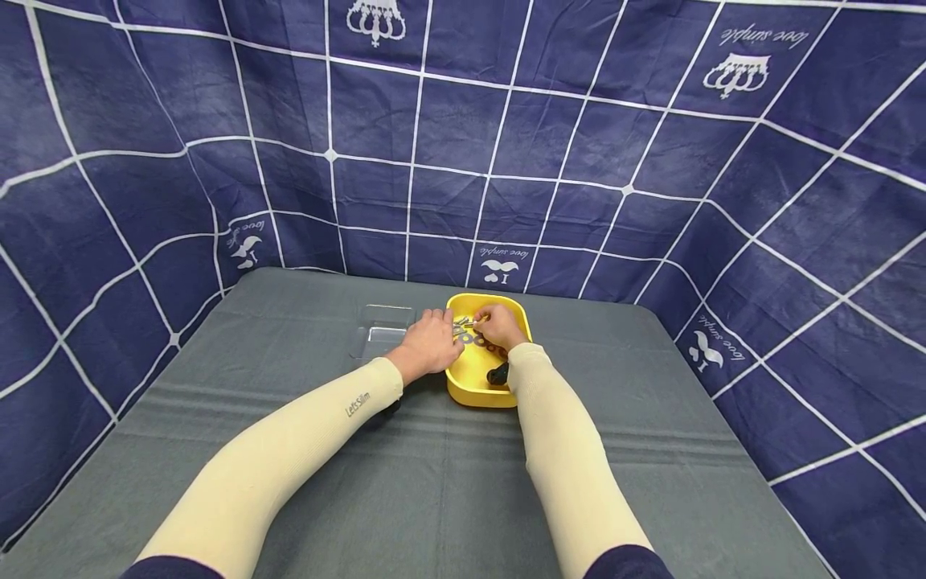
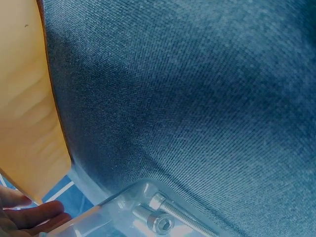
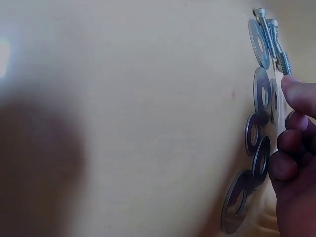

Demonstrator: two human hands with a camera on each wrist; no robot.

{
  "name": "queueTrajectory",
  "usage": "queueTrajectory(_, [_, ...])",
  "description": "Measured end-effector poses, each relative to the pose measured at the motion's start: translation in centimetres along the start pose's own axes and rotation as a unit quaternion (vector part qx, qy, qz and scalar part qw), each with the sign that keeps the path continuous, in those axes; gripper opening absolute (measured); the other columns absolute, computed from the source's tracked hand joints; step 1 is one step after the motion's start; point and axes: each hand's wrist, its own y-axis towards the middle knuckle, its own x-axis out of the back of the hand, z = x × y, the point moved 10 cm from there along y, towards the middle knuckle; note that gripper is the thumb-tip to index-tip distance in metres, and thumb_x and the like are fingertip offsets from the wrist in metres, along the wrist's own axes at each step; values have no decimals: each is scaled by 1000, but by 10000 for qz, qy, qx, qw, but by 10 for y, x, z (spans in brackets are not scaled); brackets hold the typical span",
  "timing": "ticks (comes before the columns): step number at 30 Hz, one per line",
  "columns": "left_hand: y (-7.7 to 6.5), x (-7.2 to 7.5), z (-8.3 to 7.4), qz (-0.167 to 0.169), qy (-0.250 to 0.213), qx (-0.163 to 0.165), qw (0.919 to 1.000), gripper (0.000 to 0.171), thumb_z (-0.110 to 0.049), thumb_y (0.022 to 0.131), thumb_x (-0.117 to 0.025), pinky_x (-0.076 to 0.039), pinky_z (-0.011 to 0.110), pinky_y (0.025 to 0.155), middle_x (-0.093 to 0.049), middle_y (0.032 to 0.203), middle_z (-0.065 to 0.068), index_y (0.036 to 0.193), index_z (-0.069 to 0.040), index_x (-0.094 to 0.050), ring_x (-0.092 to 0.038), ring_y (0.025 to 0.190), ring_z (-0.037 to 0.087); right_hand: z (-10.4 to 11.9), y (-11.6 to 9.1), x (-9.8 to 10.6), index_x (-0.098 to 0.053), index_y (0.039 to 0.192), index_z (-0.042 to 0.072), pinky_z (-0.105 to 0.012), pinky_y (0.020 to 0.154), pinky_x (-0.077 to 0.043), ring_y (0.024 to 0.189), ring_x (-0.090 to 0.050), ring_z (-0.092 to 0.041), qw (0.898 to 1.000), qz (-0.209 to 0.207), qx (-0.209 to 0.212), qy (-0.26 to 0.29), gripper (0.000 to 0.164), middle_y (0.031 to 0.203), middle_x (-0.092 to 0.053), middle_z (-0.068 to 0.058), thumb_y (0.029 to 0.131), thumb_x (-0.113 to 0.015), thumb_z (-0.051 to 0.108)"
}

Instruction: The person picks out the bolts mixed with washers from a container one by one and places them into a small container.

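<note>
My right hand (image 1: 501,326) reaches into a yellow bin (image 1: 481,399). Its thumb and curled fingers pinch a small silver bolt (image 3: 286,64) by one end. Other socket-head bolts (image 3: 262,22) lie just beyond the fingertips. Several flat steel washers (image 3: 262,96) are spread over the bin floor beside this hand. At the bin's left rim lies my left hand (image 1: 432,342), its fingers extended along the wall. In the left wrist view, those fingers (image 2: 37,215) show between the bin's outer side and a clear plastic tray (image 2: 148,183).
The clear tray, seen in the head view left of the left hand, holds silver socket-head bolts (image 2: 162,223). Both stand on a grey cloth-covered table (image 1: 463,482). A blue curtain with white lines (image 1: 470,121) hangs around the back and sides.
</note>
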Motion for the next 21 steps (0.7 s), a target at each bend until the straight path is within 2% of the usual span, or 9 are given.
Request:
queueTrajectory(5, [-1, 3, -1, -90, 111, -69, 9999, 60, -37, 97, -52, -53, 48, 94, -56, 123, 21, 140, 3, -43, -52, 117, 35, 3, -2, 1, -73, 97, 5, -22, 59, -40, 66, -51, -15, 10000, -25, 74, -27, 8, 74, -56, -1, 93, -69, 11])
queueTrajectory(12, [1, 5, -1, -96, 265, -87, 9996, 61, -39, 96, -52, -50, 47, 98, -57, 122, 20, 140, 4, -44, -54, 115, 35, 2, 0, -1, -72, 101, 4, -21, 51, -44, 54, -53, -12, 9997, 146, -64, 189, 11, 71, -58, -2, 94, -68, 10])
queueTrajectory(16, [1, 6, -1, -116, 361, -114, 9992, 60, -40, 96, -52, -46, 48, 101, -58, 121, 20, 138, 4, -46, -54, 115, 35, 8, -1, 3, -72, 105, 3, -22, 56, -46, 63, -55, -15, 9997, 131, 1, 217, 14, 80, -61, -5, 93, -68, 9])
queueTrajectory(21, [1, 6, -1, -99, 486, -150, 9987, 63, -43, 96, -51, -43, 48, 104, -58, 121, 20, 138, 3, -46, -54, 116, 36, 16, -2, 10, -73, 101, 4, -24, 64, -44, 74, -54, -19, 9997, 39, 233, 74, 12, 84, -62, -6, 93, -66, 9])
